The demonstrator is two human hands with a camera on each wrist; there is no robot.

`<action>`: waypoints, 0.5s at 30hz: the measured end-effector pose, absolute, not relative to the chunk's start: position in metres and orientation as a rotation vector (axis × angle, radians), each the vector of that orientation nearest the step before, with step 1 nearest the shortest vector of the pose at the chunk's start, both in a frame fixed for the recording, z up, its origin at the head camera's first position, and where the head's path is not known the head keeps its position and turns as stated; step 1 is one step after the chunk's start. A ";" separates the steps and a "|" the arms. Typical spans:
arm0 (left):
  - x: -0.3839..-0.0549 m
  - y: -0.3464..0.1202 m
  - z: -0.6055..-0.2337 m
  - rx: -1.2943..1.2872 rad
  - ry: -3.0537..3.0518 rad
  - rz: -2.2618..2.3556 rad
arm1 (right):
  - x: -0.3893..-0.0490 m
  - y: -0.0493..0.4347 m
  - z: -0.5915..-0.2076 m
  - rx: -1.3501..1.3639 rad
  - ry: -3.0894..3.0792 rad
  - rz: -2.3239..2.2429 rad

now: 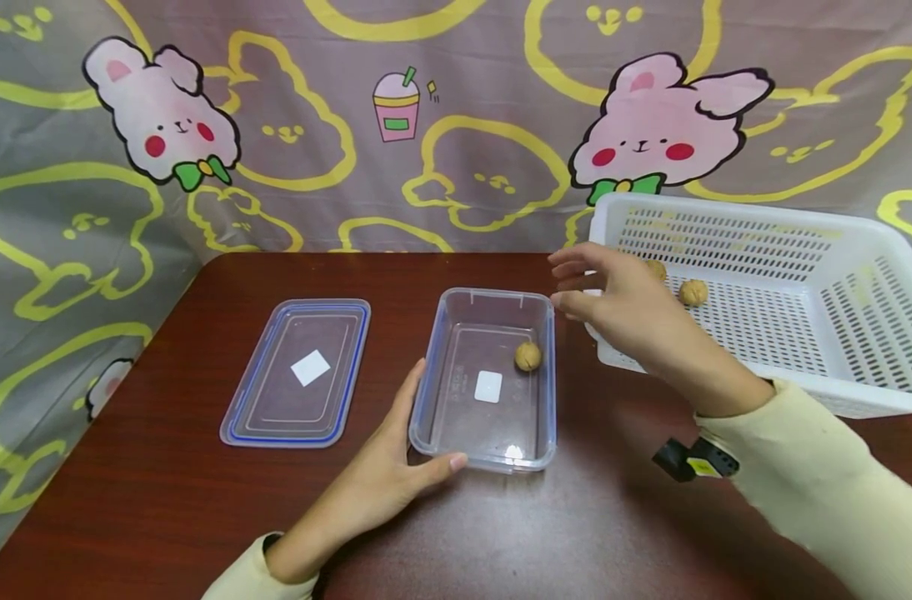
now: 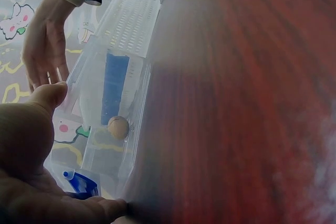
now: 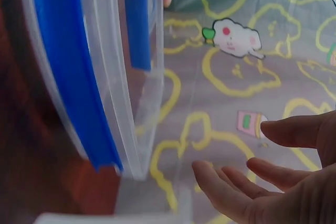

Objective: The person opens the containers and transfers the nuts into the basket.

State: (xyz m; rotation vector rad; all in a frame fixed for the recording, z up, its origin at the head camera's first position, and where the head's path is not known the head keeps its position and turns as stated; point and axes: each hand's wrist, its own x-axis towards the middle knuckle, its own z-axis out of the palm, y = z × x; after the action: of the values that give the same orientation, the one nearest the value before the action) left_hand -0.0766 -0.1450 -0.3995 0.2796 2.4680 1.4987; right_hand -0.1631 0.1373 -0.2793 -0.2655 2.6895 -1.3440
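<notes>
A clear plastic food container (image 1: 480,462) stands uncovered on the table, with one walnut (image 1: 528,357) inside against its right wall. My left hand (image 1: 384,471) holds the container's near left corner, thumb at the front rim and fingers along the left side. Above the gap between the container and a white perforated basket (image 1: 726,379) is my right hand (image 1: 621,304), its fingers spread apart and nothing between them in the right wrist view. Two walnuts (image 1: 693,292) lie at the left end of the basket, one partly hidden behind the right hand.
A clear lid (image 1: 294,425) with a blue seal lies flat on the table (image 1: 163,492) left of the container. A patterned cloth (image 1: 276,208) hangs behind the table. The basket fills the right side.
</notes>
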 end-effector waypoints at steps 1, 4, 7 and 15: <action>-0.077 -0.145 -0.399 0.279 2.464 1.501 | -0.164 0.133 -0.281 -0.276 2.660 -1.349; -0.077 -0.145 -0.399 0.283 2.455 1.511 | -0.167 0.120 -0.288 -0.306 2.585 -1.360; -0.077 -0.145 -0.400 0.297 2.461 1.514 | -0.170 0.110 -0.295 -0.338 2.527 -1.373; -0.077 -0.145 -0.400 0.292 2.457 1.516 | -0.180 0.092 -0.314 -0.353 2.521 -1.337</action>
State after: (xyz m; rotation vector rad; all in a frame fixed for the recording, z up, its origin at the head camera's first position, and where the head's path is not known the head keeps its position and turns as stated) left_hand -0.0768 -0.1451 -0.3998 0.2918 2.4571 1.5155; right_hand -0.1802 0.0919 -0.3136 -0.3533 2.5213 -1.3370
